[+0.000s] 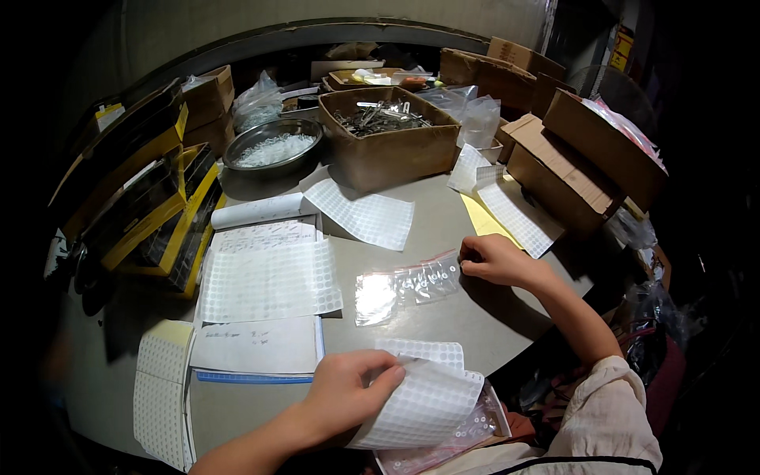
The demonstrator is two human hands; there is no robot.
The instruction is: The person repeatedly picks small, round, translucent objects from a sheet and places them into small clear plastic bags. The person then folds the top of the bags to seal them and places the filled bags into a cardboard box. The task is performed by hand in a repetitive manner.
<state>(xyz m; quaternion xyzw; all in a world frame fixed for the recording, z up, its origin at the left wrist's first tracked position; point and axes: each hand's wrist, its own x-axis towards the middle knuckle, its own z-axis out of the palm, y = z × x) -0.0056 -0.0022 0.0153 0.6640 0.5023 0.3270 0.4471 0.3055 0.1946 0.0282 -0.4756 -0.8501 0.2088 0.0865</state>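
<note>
My left hand pinches a sheet of round white stickers between thumb and fingers, low in front of me. Under that sheet lies a box holding clear bags with small ring-like pieces. My right hand is closed, its fingertips bent down at the right end of a row of small clear zip bags on the table. White round marks show along the row, and glare covers its left end. Whatever the right fingertips grip is hidden.
An open notebook with a sticker sheet across it lies to the left. Farther back are a metal bowl of clear pieces and a carton of metal parts. Yellow-black boxes stack at left, more cartons at right.
</note>
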